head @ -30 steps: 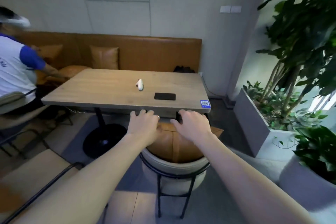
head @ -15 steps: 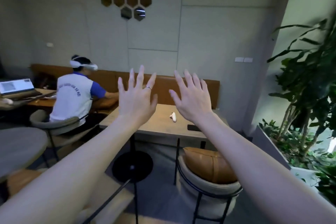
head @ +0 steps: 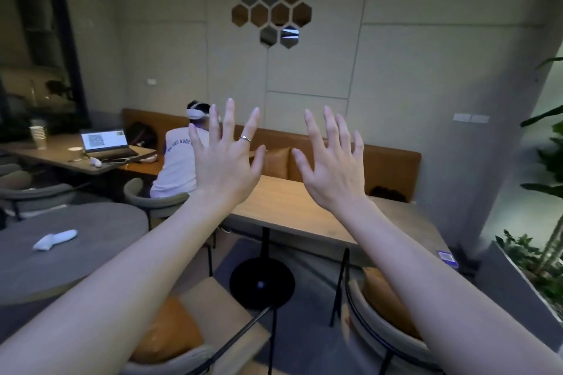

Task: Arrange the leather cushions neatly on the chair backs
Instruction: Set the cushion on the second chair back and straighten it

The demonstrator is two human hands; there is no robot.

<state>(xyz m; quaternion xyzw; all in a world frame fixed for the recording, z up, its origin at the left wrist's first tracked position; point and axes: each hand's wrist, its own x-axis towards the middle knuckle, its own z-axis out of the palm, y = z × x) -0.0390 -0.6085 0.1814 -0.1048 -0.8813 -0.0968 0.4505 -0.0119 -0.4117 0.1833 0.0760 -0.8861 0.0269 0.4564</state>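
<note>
My left hand [head: 227, 161] and my right hand [head: 333, 166] are raised side by side in front of me, fingers spread wide, holding nothing. A ring sits on one finger of the left hand. Far below them a tan leather cushion [head: 385, 301] leans against the back of a grey round chair [head: 370, 329] at lower right, partly hidden by my right forearm. Another tan cushion [head: 170, 332] lies on the chair [head: 231, 320] at lower left. A third cushion [head: 275, 163] rests against the brown bench back [head: 393, 167].
A wooden table [head: 292, 207] on a black pedestal stands between the chairs and the bench. A round grey table [head: 70, 250] with a white object is at left. A person in a white vest [head: 179, 167] sits at a laptop. A planter with plants [head: 536, 265] is at right.
Both hands left the cushion on the right chair and rose with fingers spread. The view tilted upward and pulled back, showing more of the wall and room.
</note>
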